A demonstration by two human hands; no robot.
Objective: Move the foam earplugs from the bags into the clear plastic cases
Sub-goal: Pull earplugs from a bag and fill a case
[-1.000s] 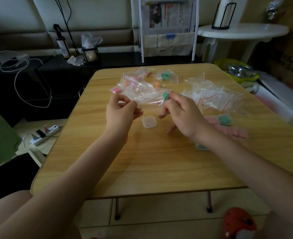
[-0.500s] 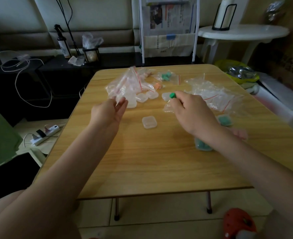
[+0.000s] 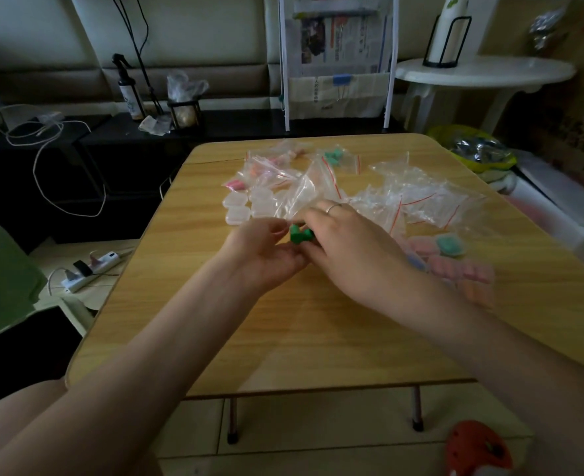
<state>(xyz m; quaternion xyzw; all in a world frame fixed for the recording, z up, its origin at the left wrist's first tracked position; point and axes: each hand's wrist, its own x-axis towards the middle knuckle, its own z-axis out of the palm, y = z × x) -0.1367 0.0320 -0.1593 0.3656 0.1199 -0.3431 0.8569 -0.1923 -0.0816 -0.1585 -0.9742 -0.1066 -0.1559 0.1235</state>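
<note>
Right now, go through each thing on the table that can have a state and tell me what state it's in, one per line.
green earplugs: out of their bag, held between both hands.
left hand: fingers curled, touching the earplugs.
right hand: fingers curled over the earplugs.
empty clear cases: lids shut, clustered on the table.
filled cases: shut, lying by the right wrist.
far bag of green earplugs: still full.
pile of clear bags: crumpled, apparently empty.

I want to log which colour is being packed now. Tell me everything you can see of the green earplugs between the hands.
The green earplugs look like matte foam, bright green, seemingly a pair lying close together with rounded ends. They sit between the left hand and the right hand, above the table; fingertips of both hands touch them. The fingers hide their lower part, so any case beneath cannot be seen.
</note>
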